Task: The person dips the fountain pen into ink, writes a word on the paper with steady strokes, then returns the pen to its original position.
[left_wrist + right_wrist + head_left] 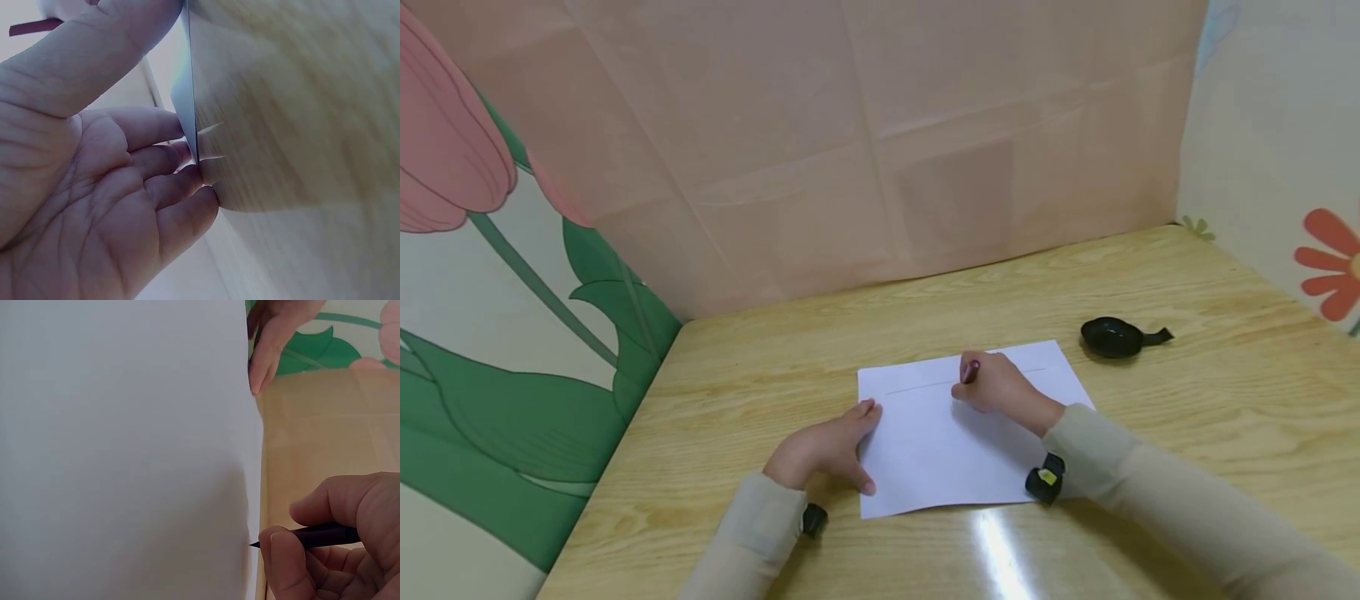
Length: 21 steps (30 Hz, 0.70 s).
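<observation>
I see the right hand point(1002, 386) pinching a dark pen point(972, 371), its tip seemingly on the paper point(925, 454) on the table point(700, 417), whose left edge the left hand point(826, 447) touches, thumb and fingers apart.

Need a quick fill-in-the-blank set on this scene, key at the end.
1. The slim dark-red pen is in the person's ____ hand.
2. In the head view, the left hand touches the ____ edge of the white rectangular paper sheet.
3. The glossy black spoon-shaped object is touched by ____ hand.

Missing words: right; left; neither.
</observation>
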Each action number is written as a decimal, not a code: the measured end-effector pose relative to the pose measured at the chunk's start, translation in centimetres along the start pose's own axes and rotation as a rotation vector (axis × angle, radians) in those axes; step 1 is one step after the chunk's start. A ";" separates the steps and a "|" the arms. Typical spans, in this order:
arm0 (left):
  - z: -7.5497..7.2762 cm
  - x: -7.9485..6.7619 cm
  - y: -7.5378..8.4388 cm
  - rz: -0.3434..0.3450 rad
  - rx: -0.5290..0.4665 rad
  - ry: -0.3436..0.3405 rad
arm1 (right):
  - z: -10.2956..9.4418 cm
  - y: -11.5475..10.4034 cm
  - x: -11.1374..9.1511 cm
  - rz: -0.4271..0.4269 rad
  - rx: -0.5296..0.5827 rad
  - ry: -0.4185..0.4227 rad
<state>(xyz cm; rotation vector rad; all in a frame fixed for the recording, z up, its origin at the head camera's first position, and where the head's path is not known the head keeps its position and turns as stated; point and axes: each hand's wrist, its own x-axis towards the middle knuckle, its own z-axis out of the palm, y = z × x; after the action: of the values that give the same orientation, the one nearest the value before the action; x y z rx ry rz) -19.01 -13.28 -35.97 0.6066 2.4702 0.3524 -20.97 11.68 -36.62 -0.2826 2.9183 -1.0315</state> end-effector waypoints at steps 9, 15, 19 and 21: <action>0.0 0.0 0.0 0.000 -0.006 0.000 | 0.7 0.8 -0.7 -0.161 0.000 0.079; 0.1 0.1 0.0 0.005 -0.001 0.006 | 0.4 -0.2 -1.4 -0.133 -0.015 0.066; 0.1 0.1 0.0 0.007 0.008 0.008 | 0.6 -0.3 -1.6 -0.147 -0.031 0.080; 0.1 0.1 0.0 0.007 0.011 0.007 | 0.8 -0.2 -1.7 -0.156 -0.032 0.084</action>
<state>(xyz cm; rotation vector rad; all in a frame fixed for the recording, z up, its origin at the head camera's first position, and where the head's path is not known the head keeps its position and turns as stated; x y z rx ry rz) -19.05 -13.22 -36.07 0.6197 2.4790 0.3451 -19.23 11.35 -37.11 -0.4868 3.0316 -1.0406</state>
